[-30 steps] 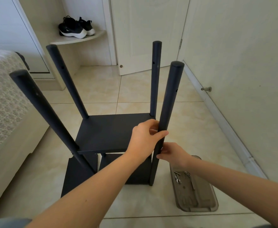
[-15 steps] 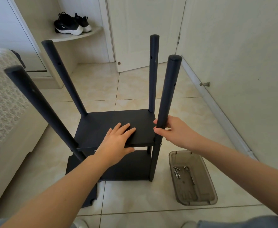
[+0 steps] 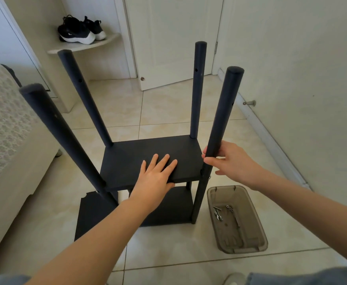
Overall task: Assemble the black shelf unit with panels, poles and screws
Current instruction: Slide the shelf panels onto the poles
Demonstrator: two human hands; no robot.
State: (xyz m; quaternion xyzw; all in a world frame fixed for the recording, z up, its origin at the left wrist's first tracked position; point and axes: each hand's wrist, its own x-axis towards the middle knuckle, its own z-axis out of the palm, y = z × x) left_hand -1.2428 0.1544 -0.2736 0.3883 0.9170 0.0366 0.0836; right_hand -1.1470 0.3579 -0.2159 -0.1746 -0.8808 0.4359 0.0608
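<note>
The black shelf unit stands on the tiled floor, its upper panel (image 3: 127, 161) held between several black poles. My left hand (image 3: 155, 177) lies flat on that panel's near edge, fingers straight. My right hand (image 3: 230, 161) grips the near right pole (image 3: 224, 116) just above the panel. A lower panel (image 3: 168, 208) sits under it. The near left pole (image 3: 61, 136) and the two far poles (image 3: 82, 93) rise free. A loose black panel (image 3: 92, 214) lies on the floor at the left.
A smoky plastic tray (image 3: 257, 229) with screws (image 3: 219, 212) and a hex key sits on the floor right of the unit. A bed (image 3: 8, 145) is at the left, a wall at the right, a white door (image 3: 168, 38) behind, shoes (image 3: 80, 29) on a corner shelf.
My left hand let go of the near right pole and came down flat on the upper panel. My right hand rose from low on that pole and now grips it above the panel.
</note>
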